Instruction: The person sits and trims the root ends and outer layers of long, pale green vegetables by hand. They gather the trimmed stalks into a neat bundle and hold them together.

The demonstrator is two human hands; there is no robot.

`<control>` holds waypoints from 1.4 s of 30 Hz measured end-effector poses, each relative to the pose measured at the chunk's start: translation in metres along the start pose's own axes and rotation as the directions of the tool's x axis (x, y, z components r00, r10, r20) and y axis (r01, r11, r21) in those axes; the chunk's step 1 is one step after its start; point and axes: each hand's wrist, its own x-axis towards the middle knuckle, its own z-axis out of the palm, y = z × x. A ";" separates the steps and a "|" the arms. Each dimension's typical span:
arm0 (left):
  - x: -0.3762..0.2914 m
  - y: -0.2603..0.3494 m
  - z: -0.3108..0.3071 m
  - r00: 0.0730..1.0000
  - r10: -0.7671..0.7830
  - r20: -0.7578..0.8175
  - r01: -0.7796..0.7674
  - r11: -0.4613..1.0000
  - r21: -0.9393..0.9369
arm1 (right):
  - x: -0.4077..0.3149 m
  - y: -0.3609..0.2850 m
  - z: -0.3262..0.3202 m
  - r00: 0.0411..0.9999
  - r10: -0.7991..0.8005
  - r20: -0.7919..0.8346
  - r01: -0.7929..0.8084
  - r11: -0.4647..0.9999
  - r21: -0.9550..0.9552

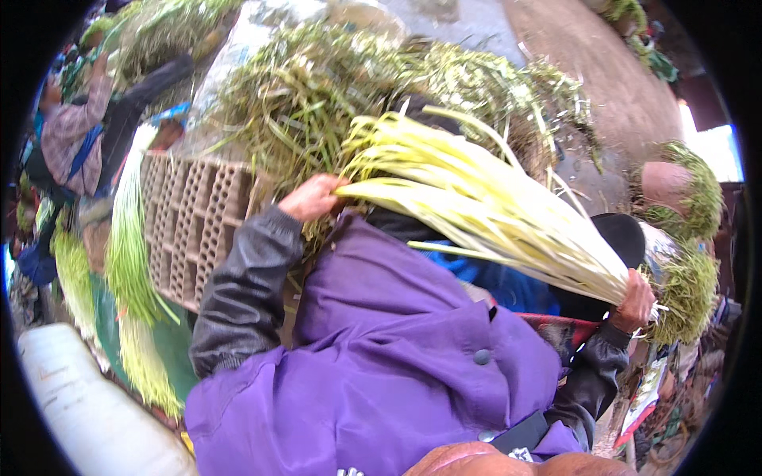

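A large bundle of long yellow-green leafy stalks (476,184) stretches across my lap. My right hand (634,303) is closed around its pale white ends at the right. On the other side, my left hand (315,197) grips some yellow leaf tips at the bundle's left edge; its fingertips are partly hidden. The bundle's remaining tips fan out beyond that hand. Just past it lies a heap of loose green and dry leaves (309,107). Black sleeves and a purple garment cover my arms and body.
Hollow bricks (193,226) stand at the left, with green-and-white stalks (128,238) hanging beside them. A white container (89,410) lies at the lower left. Another person (80,137) sits at the upper left. More leaf bundles (687,291) are at the right.
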 end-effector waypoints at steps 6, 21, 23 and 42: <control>-0.001 -0.001 0.004 0.984 -0.166 0.068 0.176 0.967 -0.184 | 0.011 -0.009 -0.010 0.998 0.031 -0.058 -0.027 0.997 0.066; -0.006 -0.013 0.019 0.993 -0.114 0.043 0.119 0.849 -0.514 | 0.015 -0.014 -0.011 0.996 0.040 -0.083 -0.033 0.997 0.074; -0.004 -0.015 0.020 0.979 -0.196 0.059 0.200 0.861 -0.468 | 0.014 -0.013 -0.010 0.996 0.037 -0.084 -0.031 0.997 0.076; 0.011 -0.027 0.039 0.987 -0.075 -0.144 0.104 0.974 0.203 | 0.008 -0.011 -0.006 0.999 0.022 -0.043 -0.018 0.995 0.102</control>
